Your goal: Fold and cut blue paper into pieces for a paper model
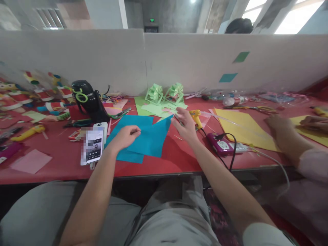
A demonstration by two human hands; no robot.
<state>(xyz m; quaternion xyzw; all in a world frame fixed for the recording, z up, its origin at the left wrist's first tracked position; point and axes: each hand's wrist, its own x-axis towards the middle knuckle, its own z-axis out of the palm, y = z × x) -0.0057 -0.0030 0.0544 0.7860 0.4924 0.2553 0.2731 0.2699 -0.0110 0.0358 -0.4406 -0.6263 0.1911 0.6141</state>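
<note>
My left hand is closed, its fingertips pinched on the upper sheet of blue paper. This sheet overlaps another sheet of blue paper beneath it, and its far right corner rises off the table. Beside that raised corner is my right hand, thumb and fingers apart; whether a fingertip touches the paper is unclear. Just past my right hand lies a yellow glue gun. A phone with a lit screen lies left of my left wrist.
Two green folded-paper models stand by the white partition. A black bottle is at the left. A purple power socket with cords lies right of my arm. A co-worker's hand rests by yellow paper.
</note>
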